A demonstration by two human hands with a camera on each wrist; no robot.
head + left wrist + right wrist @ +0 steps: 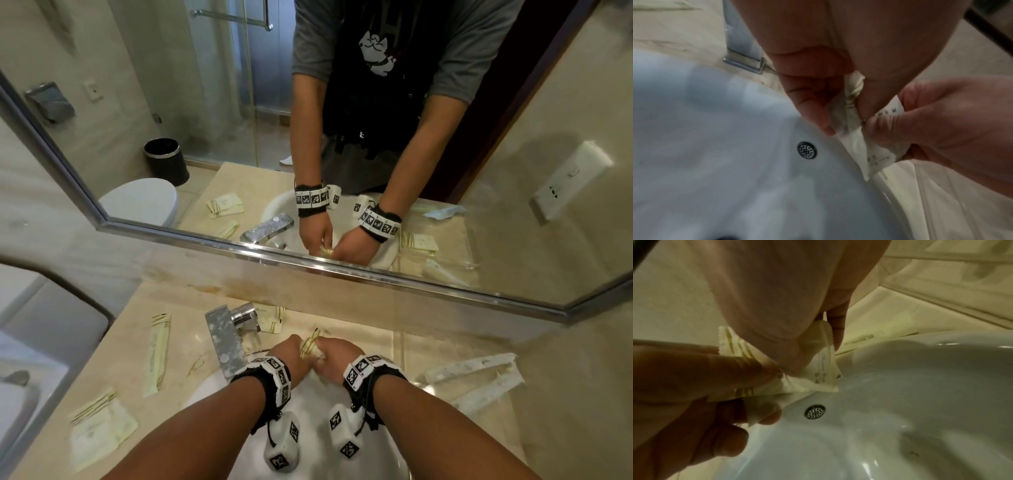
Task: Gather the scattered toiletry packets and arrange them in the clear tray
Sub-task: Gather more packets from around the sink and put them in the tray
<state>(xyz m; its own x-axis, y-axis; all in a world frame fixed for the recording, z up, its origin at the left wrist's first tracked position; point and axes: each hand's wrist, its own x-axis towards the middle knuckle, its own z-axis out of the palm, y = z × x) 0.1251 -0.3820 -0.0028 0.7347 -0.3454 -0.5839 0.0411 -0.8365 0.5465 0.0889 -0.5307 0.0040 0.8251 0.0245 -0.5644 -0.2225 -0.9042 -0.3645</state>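
Still early on: both hands busy with a few packets over the sink

Left hand (291, 349) and right hand (334, 356) meet above the basin (308, 445), fingers curled round a small crumpled bunch of packets (310, 344), pinched from both sides. Most are still scattered: a stack (101, 428) near left, a long sachet (157, 353) past it, one behind the faucet (227, 339). The clear tray (479, 380) sits right, nearly bare I think.

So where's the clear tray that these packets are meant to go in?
In the head view the clear tray sits on the counter to the right of the sink, just beyond the right hand.
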